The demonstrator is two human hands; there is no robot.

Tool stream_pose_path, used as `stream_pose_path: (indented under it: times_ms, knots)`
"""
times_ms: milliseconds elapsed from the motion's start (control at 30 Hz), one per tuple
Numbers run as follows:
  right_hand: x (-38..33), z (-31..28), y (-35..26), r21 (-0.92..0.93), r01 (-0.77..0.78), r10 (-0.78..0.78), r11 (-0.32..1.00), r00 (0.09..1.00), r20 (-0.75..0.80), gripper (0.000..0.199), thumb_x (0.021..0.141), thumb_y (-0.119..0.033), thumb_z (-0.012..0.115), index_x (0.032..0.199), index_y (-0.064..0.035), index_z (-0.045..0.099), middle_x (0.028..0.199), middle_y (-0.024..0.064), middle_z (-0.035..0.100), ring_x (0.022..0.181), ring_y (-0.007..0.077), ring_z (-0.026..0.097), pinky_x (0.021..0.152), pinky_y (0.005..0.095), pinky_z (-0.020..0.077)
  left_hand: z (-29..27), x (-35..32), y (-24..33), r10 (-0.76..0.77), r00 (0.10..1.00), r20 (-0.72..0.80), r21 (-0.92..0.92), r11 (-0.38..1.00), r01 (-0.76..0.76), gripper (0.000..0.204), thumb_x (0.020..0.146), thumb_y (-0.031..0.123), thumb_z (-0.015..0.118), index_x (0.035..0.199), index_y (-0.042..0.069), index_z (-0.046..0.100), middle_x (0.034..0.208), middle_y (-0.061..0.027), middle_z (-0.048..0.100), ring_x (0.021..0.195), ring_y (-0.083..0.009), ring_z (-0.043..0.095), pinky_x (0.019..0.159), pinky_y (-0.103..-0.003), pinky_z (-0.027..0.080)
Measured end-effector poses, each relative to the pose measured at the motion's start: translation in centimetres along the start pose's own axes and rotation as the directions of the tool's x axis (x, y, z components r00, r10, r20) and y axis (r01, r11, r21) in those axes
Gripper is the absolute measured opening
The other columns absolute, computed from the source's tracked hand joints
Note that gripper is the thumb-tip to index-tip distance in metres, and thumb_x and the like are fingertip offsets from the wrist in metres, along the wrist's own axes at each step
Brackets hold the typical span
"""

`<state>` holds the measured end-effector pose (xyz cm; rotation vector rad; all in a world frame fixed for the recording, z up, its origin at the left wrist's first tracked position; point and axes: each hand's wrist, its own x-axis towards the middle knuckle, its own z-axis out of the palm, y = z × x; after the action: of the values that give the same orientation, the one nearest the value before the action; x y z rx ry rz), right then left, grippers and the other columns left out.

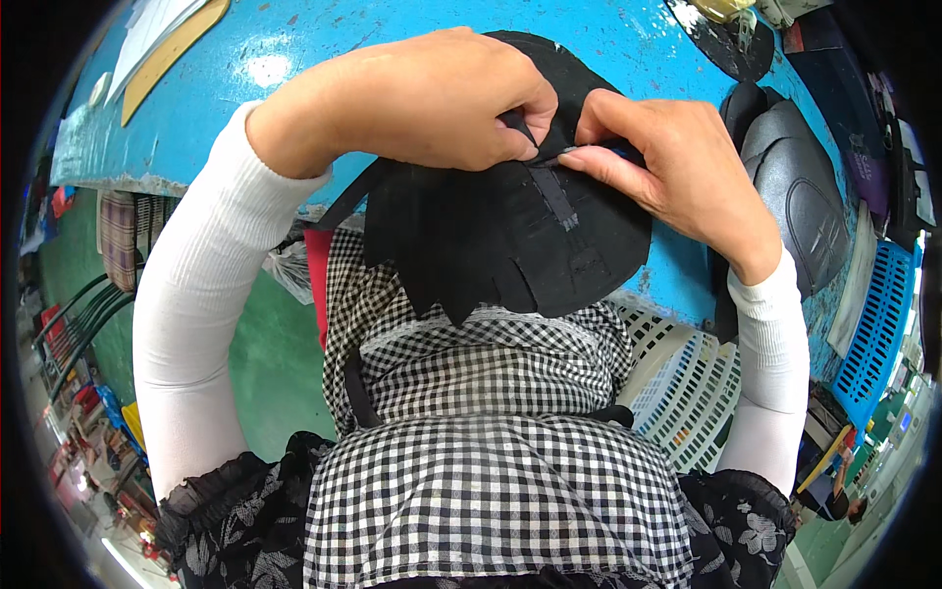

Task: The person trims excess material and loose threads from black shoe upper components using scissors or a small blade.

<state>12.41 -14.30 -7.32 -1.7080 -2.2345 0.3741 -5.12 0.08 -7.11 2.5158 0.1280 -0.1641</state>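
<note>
Checked apron cloth lies closest; beyond it a matt black piece, rounded but ragged along one side, hangs over the near edge of the blue table. The left hand and right hand pinch it narrowly, thumbs near each other. I'd judge this as lining up a fold, calling for steady, even pressure. Glossy, curved panels lie rightward.
</note>
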Motion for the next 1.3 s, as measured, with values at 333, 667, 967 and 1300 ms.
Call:
stream_pose_path:
  times_ms: [333, 667, 967, 1300]
  knots:
    - [-1.4, -0.7, -0.6, 0.037, -0.141, 0.143, 0.989, 0.988, -0.055, 0.030, 0.084, -0.036, 0.067, 0.083, -0.0078, 0.058, 0.065, 0.0087, 0.060, 0.059, 0.0281, 0.060, 0.053, 0.0373, 0.0433, -0.1, -0.4, -0.3, -0.021, 1.000, 0.018, -0.094, 0.995, 0.023, 0.012, 0.082, 0.015, 0.064, 0.085, 0.004, 0.061, 0.079, -0.0113, 0.061, 0.078, -0.0293, 0.057, 0.073, -0.038, 0.043]
    - [0.2, 0.3, -0.3, 0.058, -0.019, 0.017, 0.998, 1.000, 0.024, 0.029, 0.083, -0.037, 0.068, 0.082, -0.0095, 0.058, 0.066, 0.0084, 0.061, 0.061, 0.0289, 0.060, 0.054, 0.0383, 0.0439, 0.4, -0.4, -0.9, 0.082, 0.996, 0.021, -0.026, 0.996, -0.081, 0.009, 0.083, 0.014, 0.064, 0.088, 0.008, 0.060, 0.082, -0.0053, 0.061, 0.084, -0.0237, 0.056, 0.083, -0.035, 0.038]
    - [-2.9, -1.3, -2.0, 0.141, -0.181, 0.203, 0.973, 0.966, -0.160, 0.035, 0.077, -0.039, 0.074, 0.086, -0.0098, 0.057, 0.070, 0.0083, 0.062, 0.063, 0.0295, 0.062, 0.055, 0.0366, 0.0468, 1.1, -0.4, -2.2, 0.194, 0.973, -0.123, -0.075, 0.976, -0.205, 0.010, 0.083, 0.013, 0.064, 0.086, 0.008, 0.057, 0.082, -0.0034, 0.059, 0.082, -0.0227, 0.055, 0.081, -0.035, 0.036]
    - [-3.8, 5.6, -9.4, -0.534, -0.012, -0.042, 0.846, 0.995, -0.088, 0.037, 0.080, -0.013, 0.053, 0.110, 0.0089, 0.057, 0.122, 0.0344, 0.056, 0.042, 0.0099, 0.050, 0.039, 0.0250, 0.0406, 0.6, -2.0, -1.4, 0.029, 0.981, -0.190, -0.361, 0.928, -0.097, 0.008, 0.085, 0.013, 0.065, 0.091, 0.008, 0.062, 0.072, -0.0010, 0.056, 0.066, -0.0144, 0.052, 0.073, -0.029, 0.039]
